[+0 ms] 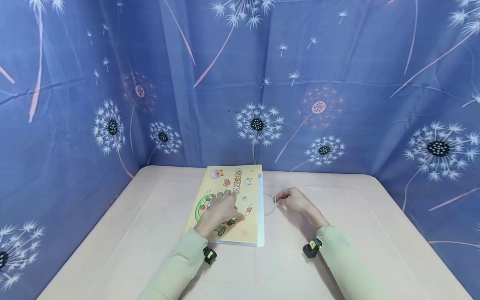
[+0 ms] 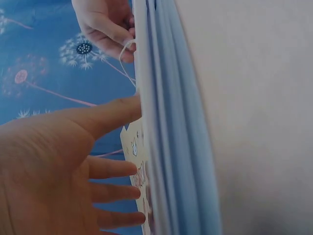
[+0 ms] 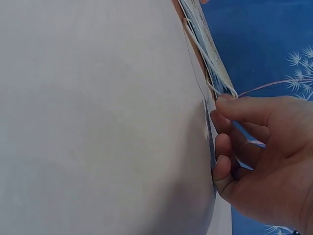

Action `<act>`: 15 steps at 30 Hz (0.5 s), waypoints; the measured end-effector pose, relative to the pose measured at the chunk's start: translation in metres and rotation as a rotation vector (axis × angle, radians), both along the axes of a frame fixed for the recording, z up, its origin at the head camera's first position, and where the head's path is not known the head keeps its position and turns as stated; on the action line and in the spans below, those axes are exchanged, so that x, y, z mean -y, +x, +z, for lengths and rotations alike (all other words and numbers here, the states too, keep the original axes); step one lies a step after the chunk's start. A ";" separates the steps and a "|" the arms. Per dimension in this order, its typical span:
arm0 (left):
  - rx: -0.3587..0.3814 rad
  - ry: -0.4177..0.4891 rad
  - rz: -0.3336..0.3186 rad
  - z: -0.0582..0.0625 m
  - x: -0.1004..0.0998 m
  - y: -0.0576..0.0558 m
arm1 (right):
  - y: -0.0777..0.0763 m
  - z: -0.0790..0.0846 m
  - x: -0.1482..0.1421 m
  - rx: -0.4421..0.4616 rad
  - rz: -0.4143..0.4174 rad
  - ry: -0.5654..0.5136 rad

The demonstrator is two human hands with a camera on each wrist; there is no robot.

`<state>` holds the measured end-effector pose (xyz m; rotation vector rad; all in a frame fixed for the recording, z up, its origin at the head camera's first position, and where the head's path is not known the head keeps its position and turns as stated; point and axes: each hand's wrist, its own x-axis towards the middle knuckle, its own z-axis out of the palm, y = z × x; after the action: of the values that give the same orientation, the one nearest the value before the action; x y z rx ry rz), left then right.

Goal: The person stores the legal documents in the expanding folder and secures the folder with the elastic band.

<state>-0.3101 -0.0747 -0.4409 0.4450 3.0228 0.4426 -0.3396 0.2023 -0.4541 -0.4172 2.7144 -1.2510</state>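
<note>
A yellow expanding file folder (image 1: 247, 229) with capybara cartoons lies on the table. In the left wrist view, its edge shows several light-blue layers (image 2: 178, 122). My left hand (image 1: 221, 210) rests on the cover, its fingers (image 2: 112, 167) straight and spread and the thumb at the folder's edge. Right of the folder, my right hand (image 1: 296, 201) pinches a thin pale elastic cord (image 1: 269, 213) between thumb and fingertips. The cord loops out from the folder's right side. In the right wrist view, the cord (image 3: 200, 46) runs along the folder edge to the pinching fingers (image 3: 244, 110).
A pale cloth covers the table (image 1: 131, 233). Blue curtains (image 1: 225, 96) with dandelion prints hang behind it and along both sides. Each wrist carries a small black camera (image 1: 311, 248) on a strap.
</note>
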 end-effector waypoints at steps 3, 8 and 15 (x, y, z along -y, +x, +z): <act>0.030 -0.016 -0.001 0.001 0.002 0.000 | 0.000 0.001 0.001 -0.009 0.020 -0.012; 0.053 -0.026 -0.001 0.000 0.005 -0.001 | -0.002 0.000 0.003 -0.023 0.012 -0.029; 0.070 -0.027 -0.006 0.000 0.005 -0.001 | -0.002 0.001 0.010 0.001 -0.009 -0.044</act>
<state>-0.3112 -0.0799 -0.4411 0.4281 2.9549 0.4080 -0.3418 0.1924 -0.4529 -0.4089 2.6957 -1.3149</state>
